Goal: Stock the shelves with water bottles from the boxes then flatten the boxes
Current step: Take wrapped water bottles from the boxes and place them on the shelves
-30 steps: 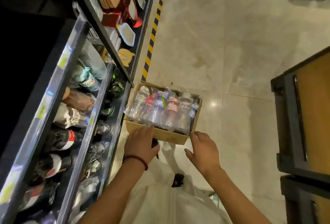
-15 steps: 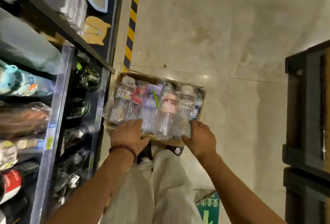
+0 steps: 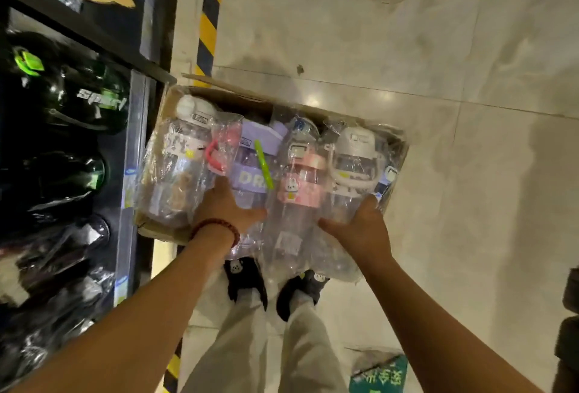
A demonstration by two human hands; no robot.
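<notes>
While flat on wrapped bottles, left hand (image 3: 226, 204) and right hand (image 3: 360, 226) spread; "DR" read on purple bottle (image 3: 250, 173), "sport" on black bottle (image 3: 91, 101).

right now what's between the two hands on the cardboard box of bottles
In the head view, a plastic-wrapped clear bottle with a pink bunny band lies between the left hand and right hand.

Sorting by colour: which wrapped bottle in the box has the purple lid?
The purple bottle, third from the shelf side, lettered "DR" with a green straw, beside the left hand. Neighbours have white or pink tops.
</notes>
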